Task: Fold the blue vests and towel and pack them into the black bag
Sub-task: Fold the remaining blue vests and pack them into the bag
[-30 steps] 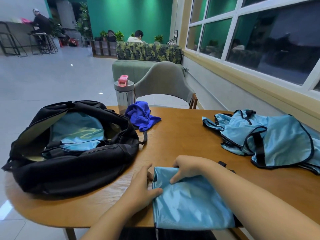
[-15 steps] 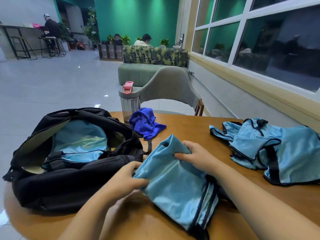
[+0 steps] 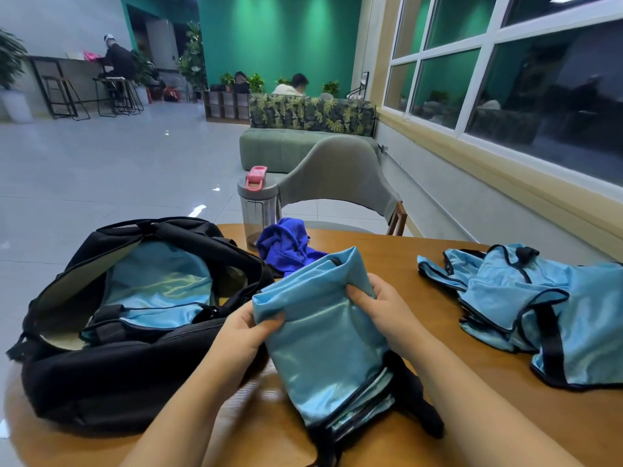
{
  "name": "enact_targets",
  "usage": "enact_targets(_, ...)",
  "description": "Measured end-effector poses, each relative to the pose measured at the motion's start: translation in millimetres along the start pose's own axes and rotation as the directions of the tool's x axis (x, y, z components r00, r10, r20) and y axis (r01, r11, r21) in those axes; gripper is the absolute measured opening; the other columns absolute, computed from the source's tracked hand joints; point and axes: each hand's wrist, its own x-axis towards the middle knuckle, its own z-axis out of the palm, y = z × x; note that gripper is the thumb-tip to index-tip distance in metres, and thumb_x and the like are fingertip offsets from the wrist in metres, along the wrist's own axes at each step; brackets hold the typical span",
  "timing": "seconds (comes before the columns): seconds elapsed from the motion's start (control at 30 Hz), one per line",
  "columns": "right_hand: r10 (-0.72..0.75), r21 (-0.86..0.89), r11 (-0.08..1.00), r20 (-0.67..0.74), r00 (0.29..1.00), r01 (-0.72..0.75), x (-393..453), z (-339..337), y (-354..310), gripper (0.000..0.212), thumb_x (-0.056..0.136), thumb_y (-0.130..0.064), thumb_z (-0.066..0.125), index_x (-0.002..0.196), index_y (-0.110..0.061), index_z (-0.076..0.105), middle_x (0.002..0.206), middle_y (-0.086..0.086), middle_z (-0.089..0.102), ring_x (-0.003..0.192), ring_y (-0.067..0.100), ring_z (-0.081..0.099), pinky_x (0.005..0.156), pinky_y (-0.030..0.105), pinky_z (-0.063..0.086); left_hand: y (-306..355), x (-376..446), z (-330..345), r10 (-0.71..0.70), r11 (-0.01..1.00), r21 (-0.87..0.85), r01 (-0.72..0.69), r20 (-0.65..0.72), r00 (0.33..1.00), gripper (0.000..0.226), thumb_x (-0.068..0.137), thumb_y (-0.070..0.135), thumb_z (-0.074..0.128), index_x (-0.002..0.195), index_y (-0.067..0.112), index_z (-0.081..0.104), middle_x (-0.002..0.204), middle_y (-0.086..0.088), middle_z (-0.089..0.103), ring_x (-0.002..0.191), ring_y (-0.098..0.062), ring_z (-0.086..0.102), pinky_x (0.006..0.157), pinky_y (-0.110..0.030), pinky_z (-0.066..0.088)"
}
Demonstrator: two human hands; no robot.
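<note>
Both hands hold a folded light-blue vest lifted off the worktop in the near centre. The left hand pinches its left upper corner with fingers curled round the fold, and the right hand grips the right edge a little farther up, thumb tucked into the cloth. The bundle's long axis runs from the near right, where its black-trimmed layers hang down, up toward the far left, so its leading end already tilts toward the black bag. The bag lies just left of the hands with its mouth open upward, and light-blue fabric already shows inside. The left hand is the nearer one to that opening, so the carry looks like a short sweep leftward, with the bundle kept pinched so the folds do not slip apart. To the right, well apart, a heap of unfolded vests lies waiting, and the dark-blue towel sits crumpled at the far side, beside a water bottle.
</note>
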Motion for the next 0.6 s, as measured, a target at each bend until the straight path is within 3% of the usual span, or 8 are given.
enact_targets(0.1,0.056,0.032,0.998,-0.022,0.998,-0.055,3,5,1,0.013,0.095,-0.006,0.052,0.107,-0.010,0.049,0.089,0.009,0.064,0.079,0.021,0.060,0.071,0.035,0.048,8,-3,-3,0.079,0.997,0.012,-0.079,-0.055,0.995,0.027,0.084,0.003,0.061,0.110,0.007,0.065,0.103,-0.011,0.072,0.090,-0.018,0.066,0.078,-0.030,0.055)
enact_targets(0.27,-0.019,-0.092,0.996,-0.039,0.999,0.015,3,24,-9,0.023,0.096,-0.006,0.048,0.090,-0.022,0.033,0.083,0.015,0.049,0.076,0.020,0.045,0.068,0.034,0.038,22,-9,-16,0.165,0.986,0.017,-0.166,-0.227,0.960,0.025,0.080,0.023,0.066,0.102,0.012,0.067,0.097,-0.011,0.073,0.085,-0.020,0.066,0.077,-0.038,0.055)
enact_targets(0.33,-0.074,-0.104,0.992,0.023,0.997,0.076,-1,35,-18,0.021,0.098,-0.004,0.046,0.093,-0.023,0.036,0.090,0.031,0.056,0.076,0.023,0.048,0.069,0.038,0.039,28,-9,-22,0.196,0.979,-0.001,-0.205,-0.298,0.934,0.020,0.087,0.020,0.062,0.105,0.013,0.062,0.094,-0.012,0.072,0.079,-0.021,0.067,0.070,-0.034,0.056)
enact_targets(0.4,-0.098,-0.084,0.991,0.093,0.991,0.106,-5,43,-26,0.023,0.098,-0.001,0.043,0.098,-0.023,0.045,0.101,0.033,0.059,0.076,0.026,0.050,0.069,0.040,0.040,33,-10,-28,0.235,0.970,0.037,-0.239,-0.381,0.894,0.015,0.093,0.018,0.056,0.106,0.024,0.052,0.086,-0.009,0.071,0.069,-0.017,0.065,0.059,-0.028,0.055)
enact_targets(0.5,-0.094,-0.164,0.978,0.196,0.976,0.127,-6,57,-36,0.042,0.094,0.005,0.040,0.105,-0.029,0.061,0.104,0.019,0.064,0.075,0.020,0.054,0.068,0.032,0.044,39,-15,-45,0.316,0.948,0.166,-0.270,-0.440,0.840,0.022,0.099,0.017,0.048,0.094,0.039,0.045,0.074,-0.013,0.060,0.060,-0.023,0.052,0.055,-0.035,0.044)
enact_targets(0.6,-0.047,-0.245,0.962,0.277,0.960,0.118,-4,71,-43,0.053,0.087,0.009,0.038,0.105,-0.032,0.068,0.094,-0.005,0.067,0.067,-0.002,0.058,0.061,0.014,0.044,47,-21,-61,0.338,0.939,0.206,-0.274,-0.421,0.842,0.027,0.100,0.011,0.045,0.085,0.032,0.052,0.078,-0.017,0.056,0.064,-0.024,0.045,0.056,-0.033,0.039)
